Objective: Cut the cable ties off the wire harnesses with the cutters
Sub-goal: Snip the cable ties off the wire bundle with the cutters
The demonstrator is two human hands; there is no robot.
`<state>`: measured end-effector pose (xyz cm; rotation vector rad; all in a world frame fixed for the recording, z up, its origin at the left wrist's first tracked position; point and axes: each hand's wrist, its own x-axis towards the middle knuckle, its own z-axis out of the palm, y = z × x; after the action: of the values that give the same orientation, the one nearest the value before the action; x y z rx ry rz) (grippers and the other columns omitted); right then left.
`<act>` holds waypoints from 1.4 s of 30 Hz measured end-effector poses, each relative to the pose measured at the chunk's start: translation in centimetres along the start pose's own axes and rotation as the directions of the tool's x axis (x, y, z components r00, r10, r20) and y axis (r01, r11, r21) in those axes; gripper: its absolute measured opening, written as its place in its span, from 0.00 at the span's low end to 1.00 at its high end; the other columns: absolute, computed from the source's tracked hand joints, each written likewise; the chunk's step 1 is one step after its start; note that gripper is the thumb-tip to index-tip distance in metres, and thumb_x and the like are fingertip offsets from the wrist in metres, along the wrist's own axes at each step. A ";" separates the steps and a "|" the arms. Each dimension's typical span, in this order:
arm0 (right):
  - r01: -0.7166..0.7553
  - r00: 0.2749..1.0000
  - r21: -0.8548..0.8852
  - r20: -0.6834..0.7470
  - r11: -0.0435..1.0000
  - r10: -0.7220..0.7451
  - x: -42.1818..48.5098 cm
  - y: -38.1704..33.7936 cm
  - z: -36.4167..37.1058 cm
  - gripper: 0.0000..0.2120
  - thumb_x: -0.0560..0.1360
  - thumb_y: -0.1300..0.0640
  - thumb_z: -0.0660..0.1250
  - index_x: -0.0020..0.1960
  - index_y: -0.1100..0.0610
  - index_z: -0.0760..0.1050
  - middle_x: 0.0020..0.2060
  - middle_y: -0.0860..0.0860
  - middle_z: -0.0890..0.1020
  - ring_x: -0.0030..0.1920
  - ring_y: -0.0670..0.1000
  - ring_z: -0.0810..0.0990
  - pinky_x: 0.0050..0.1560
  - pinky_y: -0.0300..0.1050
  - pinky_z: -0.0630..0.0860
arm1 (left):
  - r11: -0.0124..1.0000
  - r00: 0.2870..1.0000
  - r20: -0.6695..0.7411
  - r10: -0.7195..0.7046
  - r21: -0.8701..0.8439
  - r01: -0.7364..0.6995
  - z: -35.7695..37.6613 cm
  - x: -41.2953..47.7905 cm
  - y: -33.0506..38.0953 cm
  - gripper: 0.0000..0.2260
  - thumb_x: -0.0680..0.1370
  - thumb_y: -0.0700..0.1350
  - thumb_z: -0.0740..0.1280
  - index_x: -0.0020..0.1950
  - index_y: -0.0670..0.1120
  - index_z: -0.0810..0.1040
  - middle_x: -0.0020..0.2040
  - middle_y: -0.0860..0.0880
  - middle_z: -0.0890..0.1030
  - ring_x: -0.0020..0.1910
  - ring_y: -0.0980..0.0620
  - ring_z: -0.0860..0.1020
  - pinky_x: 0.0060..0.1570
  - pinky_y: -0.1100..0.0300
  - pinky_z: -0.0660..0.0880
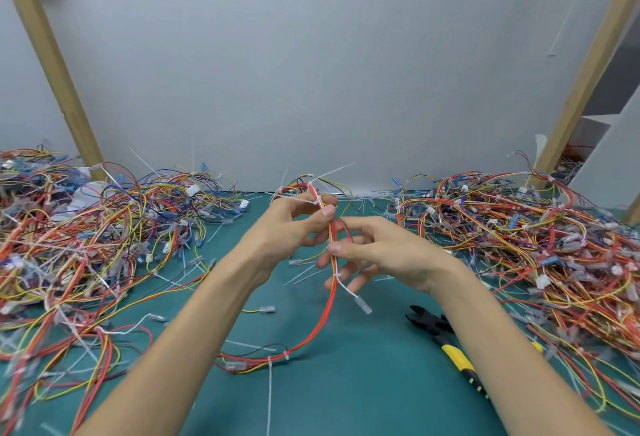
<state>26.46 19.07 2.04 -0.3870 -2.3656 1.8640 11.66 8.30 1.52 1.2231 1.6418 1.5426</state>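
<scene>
I am holding the wire harness [328,307] raised above the green mat [363,394], between the left heap [86,235] and the right heap [536,228]. My left hand [294,224] is pinching it near the top, just beside a white cable tie [313,193]. My right hand [374,248] is pinching the strands lower down, so both grips are clamped on the harness. The cutters [436,326] are lying on the mat beneath my right forearm, untouched. I am presenting the tie clear of the left fingertips. In my judgement the right hand should let go and fetch the cutters, nipping only the tie and never the insulation.
</scene>
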 end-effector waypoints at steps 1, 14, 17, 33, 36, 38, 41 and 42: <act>0.024 0.999 0.020 -0.026 1.000 -0.023 0.1 0.1 0.0 0.10 0.80 0.57 0.65 0.62 0.55 0.74 0.47 0.55 0.85 0.44 0.60 0.86 0.37 0.43 0.80 | 1.000 1.000 0.014 -0.006 0.002 0.006 0.0 0.0 0.1 0.08 0.81 0.46 0.64 0.57 0.47 0.79 0.51 0.49 0.84 0.46 0.54 0.81 0.46 0.58 0.79; 0.156 0.932 0.087 -0.343 0.984 -0.117 0.4 0.2 -1.5 0.11 0.81 0.63 0.63 0.59 0.53 0.77 0.40 0.49 0.85 0.35 0.55 0.85 0.30 0.37 0.76 | 0.853 0.517 0.695 -0.499 0.501 0.150 -1.7 -2.1 1.4 0.16 0.83 0.38 0.58 0.71 0.46 0.69 0.66 0.44 0.77 0.60 0.45 0.79 0.57 0.45 0.77; 0.189 0.912 0.102 -0.386 0.977 -0.136 0.4 0.3 -1.6 0.11 0.80 0.64 0.63 0.58 0.52 0.78 0.40 0.50 0.84 0.33 0.53 0.84 0.29 0.36 0.75 | 0.875 0.465 0.753 -0.466 0.471 0.114 -1.3 -2.1 1.6 0.17 0.82 0.36 0.59 0.71 0.44 0.68 0.67 0.42 0.76 0.59 0.39 0.79 0.50 0.52 0.80; 0.234 0.857 0.072 -0.487 0.969 -0.171 0.7 0.5 -1.5 0.12 0.80 0.62 0.65 0.55 0.48 0.80 0.43 0.48 0.85 0.33 0.52 0.84 0.29 0.35 0.73 | 0.920 0.605 0.724 -0.331 0.391 0.035 -0.8 -2.4 1.2 0.18 0.75 0.52 0.70 0.63 0.48 0.76 0.62 0.44 0.80 0.59 0.49 0.80 0.41 0.74 0.76; 0.230 0.857 0.067 -0.486 0.971 -0.170 0.7 0.5 -1.4 0.11 0.80 0.62 0.65 0.55 0.47 0.80 0.43 0.48 0.85 0.33 0.52 0.84 0.30 0.35 0.72 | 0.920 0.601 0.731 -0.324 0.391 0.021 -0.8 -2.4 1.2 0.13 0.77 0.49 0.69 0.61 0.50 0.76 0.62 0.43 0.80 0.60 0.46 0.78 0.45 0.70 0.78; 0.229 0.858 0.064 -0.486 0.971 -0.170 0.7 0.5 -1.4 0.11 0.80 0.62 0.64 0.55 0.47 0.80 0.43 0.48 0.85 0.33 0.53 0.84 0.30 0.36 0.73 | 0.912 0.574 0.746 -0.337 0.410 0.003 -0.9 -2.3 1.4 0.13 0.79 0.47 0.67 0.63 0.47 0.74 0.63 0.42 0.79 0.61 0.44 0.79 0.53 0.56 0.80; 0.228 0.857 0.067 -0.488 0.971 -0.167 0.6 0.5 -1.4 0.12 0.80 0.62 0.64 0.55 0.47 0.80 0.43 0.48 0.85 0.34 0.52 0.84 0.30 0.36 0.73 | 0.946 0.414 0.851 -0.322 0.273 0.175 -0.7 -2.4 1.8 0.10 0.82 0.38 0.61 0.63 0.43 0.69 0.65 0.36 0.76 0.60 0.37 0.78 0.48 0.55 0.81; 0.228 0.856 0.068 -0.489 0.971 -0.167 0.6 0.5 -1.4 0.12 0.80 0.62 0.64 0.55 0.47 0.80 0.43 0.48 0.85 0.34 0.53 0.84 0.30 0.36 0.73 | 0.946 0.383 0.869 -0.312 0.247 0.211 -0.6 -2.5 2.0 0.09 0.82 0.37 0.60 0.62 0.43 0.68 0.65 0.35 0.76 0.60 0.35 0.78 0.47 0.57 0.81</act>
<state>26.25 20.66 1.87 -0.5033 -1.8721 1.5835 12.63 5.67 3.15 1.3807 1.0461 0.3687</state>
